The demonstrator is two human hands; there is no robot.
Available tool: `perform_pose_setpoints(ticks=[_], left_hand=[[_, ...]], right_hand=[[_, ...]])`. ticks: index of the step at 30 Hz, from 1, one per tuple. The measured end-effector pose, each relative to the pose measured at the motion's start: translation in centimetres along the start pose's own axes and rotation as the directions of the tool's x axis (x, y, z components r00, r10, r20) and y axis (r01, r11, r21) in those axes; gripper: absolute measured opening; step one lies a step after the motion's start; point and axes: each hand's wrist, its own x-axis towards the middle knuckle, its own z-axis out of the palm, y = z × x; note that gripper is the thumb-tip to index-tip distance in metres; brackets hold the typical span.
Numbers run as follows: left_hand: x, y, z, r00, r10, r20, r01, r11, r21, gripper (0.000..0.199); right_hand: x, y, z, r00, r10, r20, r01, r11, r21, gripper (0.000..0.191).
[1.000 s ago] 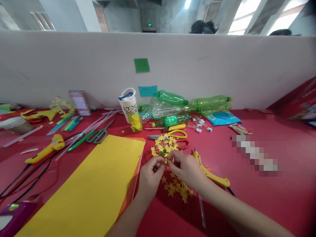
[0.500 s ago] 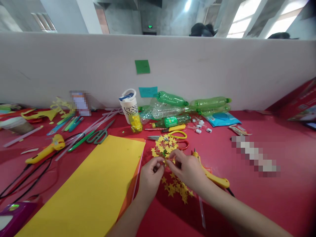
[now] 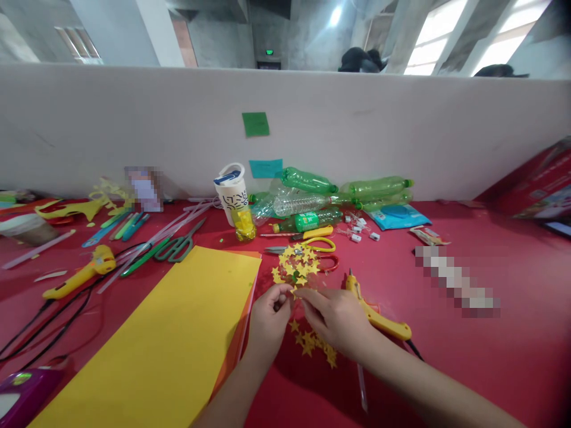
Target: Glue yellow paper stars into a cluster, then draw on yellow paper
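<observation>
My left hand [image 3: 270, 318] is closed, thumb and fingers pinching the near edge of a round, see-through piece covered in small yellow paper stars [image 3: 300, 261], with a bit of green showing in it. From the other side my right hand [image 3: 336, 315] reaches in, its fingers drawn together over a yellow star [image 3: 294, 292] at that edge. The fingertips of both hands meet there, so the exact grip is partly hidden. Below the hands, a loose heap of yellow stars [image 3: 307, 342] lies on the red table, partly covered by my right hand.
Yellow paper sheets [image 3: 156, 339] lie left of my hands. A yellow glue gun [image 3: 379, 318] rests under my right forearm's far side, another glue gun [image 3: 82, 273] at left. Behind are scissors [image 3: 319, 244], plastic bottles [image 3: 307, 205] and a white cup [image 3: 232, 196] against a partition [image 3: 379, 131].
My right hand has flattened, its raised fingers coming down over the star at the piece's near edge. My left hand keeps its pinch. The whole view has shifted slightly.
</observation>
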Motion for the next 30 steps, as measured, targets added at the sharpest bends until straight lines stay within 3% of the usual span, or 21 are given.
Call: perform_pose_setpoints(ticks=[10,16,24,30], left_hand=[[-0.1,-0.1,0.0,0.998,0.026,-0.063,-0.016,0.989,0.148,0.016],[0.0,-0.5,-0.3,0.995,0.056,-0.079,-0.038,0.977,0.208,0.02],[-0.7,0.2,-0.8,0.979,0.182,-0.093,-0.137,0.922,0.362,0.018],[-0.9,0.8,-1.1,0.963,0.246,-0.11,-0.196,0.919,0.341,0.016]], right_hand=[[-0.2,1.2,-2.2,0.991,0.073,-0.113,-0.059,0.991,0.123,0.026],[-1.1,2.7,-3.4,0.976,0.121,-0.181,-0.102,0.988,0.112,0.024],[-2.2,3.4,-4.4,0.966,0.198,-0.167,-0.193,0.98,0.043,0.026],[-3.1,4.0,-4.5,0.96,0.209,-0.185,-0.207,0.978,0.028,0.025]])
